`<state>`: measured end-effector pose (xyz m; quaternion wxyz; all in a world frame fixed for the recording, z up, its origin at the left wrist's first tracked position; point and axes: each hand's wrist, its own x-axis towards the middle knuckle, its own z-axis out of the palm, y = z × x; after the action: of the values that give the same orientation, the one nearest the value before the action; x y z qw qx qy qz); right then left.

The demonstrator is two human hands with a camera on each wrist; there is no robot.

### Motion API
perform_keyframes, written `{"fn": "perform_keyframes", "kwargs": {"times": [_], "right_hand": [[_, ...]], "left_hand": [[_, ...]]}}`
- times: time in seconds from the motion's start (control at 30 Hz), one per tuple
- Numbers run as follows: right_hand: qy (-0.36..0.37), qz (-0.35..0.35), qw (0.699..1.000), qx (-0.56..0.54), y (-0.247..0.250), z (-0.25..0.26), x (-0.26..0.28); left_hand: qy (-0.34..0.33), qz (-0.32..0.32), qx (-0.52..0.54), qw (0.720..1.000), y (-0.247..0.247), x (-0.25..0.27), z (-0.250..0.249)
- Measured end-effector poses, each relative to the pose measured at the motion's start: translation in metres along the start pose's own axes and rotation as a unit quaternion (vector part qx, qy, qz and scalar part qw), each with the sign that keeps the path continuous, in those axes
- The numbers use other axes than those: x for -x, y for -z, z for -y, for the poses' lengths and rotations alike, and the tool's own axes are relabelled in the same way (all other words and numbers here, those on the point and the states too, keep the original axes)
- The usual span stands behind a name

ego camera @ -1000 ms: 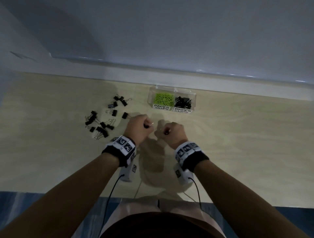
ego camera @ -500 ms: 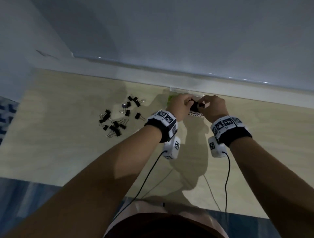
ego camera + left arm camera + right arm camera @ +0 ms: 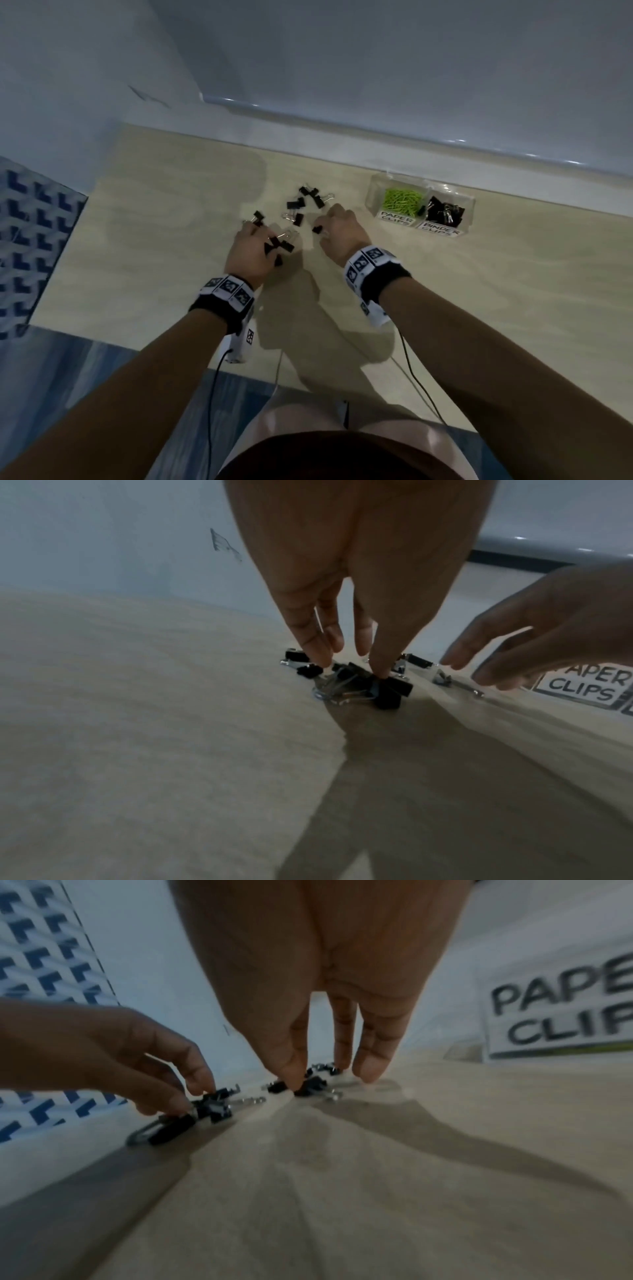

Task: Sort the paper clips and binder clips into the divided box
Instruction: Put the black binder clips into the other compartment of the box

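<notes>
Several black binder clips (image 3: 301, 205) lie loose on the wooden table (image 3: 171, 240). The clear divided box (image 3: 371, 193) stands to their right, with green paper clips (image 3: 400, 202) in its left cell and binder clips (image 3: 445, 214) in its right cell. My left hand (image 3: 253, 250) reaches down onto the near clips. Its thumb tip touches a black clip (image 3: 387, 688) and its fingers (image 3: 318, 653) touch others. My right hand (image 3: 339, 229) hovers over the pile's right side, thumb tip on a clip (image 3: 311, 1087), its fingers (image 3: 459, 658) spread and relaxed.
A pale wall and ledge (image 3: 342, 137) run behind the table. A blue patterned surface (image 3: 30, 246) lies off the table's left edge. Sensor cables (image 3: 411, 363) trail from both wrists across the near table. Labels on the box read PAPER CLIPS (image 3: 397, 219) and BINDER CLIPS (image 3: 440, 229).
Both hands were at the box half a second ago with a black clip. They have swung left, back to the loose pile, and now touch clips there.
</notes>
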<state>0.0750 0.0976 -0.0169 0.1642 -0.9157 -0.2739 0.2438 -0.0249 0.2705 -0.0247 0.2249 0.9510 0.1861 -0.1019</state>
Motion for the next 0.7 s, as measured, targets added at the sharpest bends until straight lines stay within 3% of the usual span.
{"fn": "perform_keyframes", "kwargs": {"times": [0.17, 0.3, 0.43, 0.7], "right_hand": [[0.004, -0.027, 0.998, 0.049, -0.011, 0.007, -0.019], [0.034, -0.057, 0.997, -0.025, -0.013, 0.012, -0.012], [0.119, 0.006, 0.993, -0.01, -0.023, 0.033, -0.008], [0.107, 0.052, 0.991, 0.057, -0.028, 0.044, -0.01]], "left_hand": [[-0.031, 0.015, 0.002, 0.999, 0.0, -0.008, -0.001], [-0.056, 0.005, 0.05, 0.997, 0.005, -0.005, 0.008], [-0.073, 0.007, 0.08, 0.994, 0.005, 0.007, 0.02], [-0.005, 0.008, 0.096, 0.995, -0.016, 0.024, 0.002]]}}
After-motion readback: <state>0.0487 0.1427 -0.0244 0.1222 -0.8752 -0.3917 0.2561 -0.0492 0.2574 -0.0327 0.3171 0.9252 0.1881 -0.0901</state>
